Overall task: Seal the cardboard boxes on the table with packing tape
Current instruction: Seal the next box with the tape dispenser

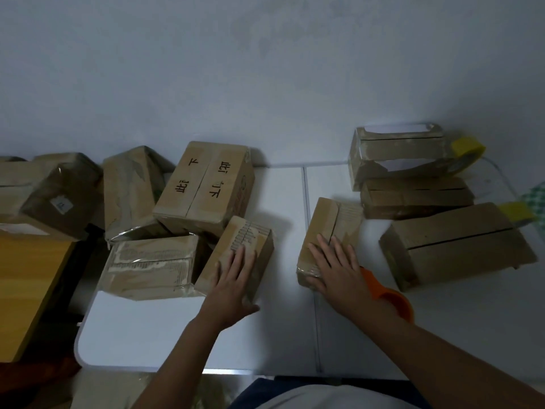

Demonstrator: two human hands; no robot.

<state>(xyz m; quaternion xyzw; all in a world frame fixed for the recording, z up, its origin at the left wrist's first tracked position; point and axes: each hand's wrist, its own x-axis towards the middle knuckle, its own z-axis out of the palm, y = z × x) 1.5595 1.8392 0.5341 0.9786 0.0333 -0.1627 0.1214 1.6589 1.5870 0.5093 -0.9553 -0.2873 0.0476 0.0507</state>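
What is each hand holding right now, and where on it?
Nothing is gripped. The left hand lies flat, fingers straight, on top of one small box; the right hand lies flat on another box.

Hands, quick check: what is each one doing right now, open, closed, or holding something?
Left hand: open, fingers flat on a small box.
Right hand: open, fingers flat on another box.

The boxes [454,246] are dull brown cardboard; one box [203,184] carries black handwritten characters. The surface [283,329] is white. A tape dispenser [392,296] is orange, two tape rolls [469,147] yellow, a cloth [535,199] green-and-white checked, a board [26,287] yellow-orange.
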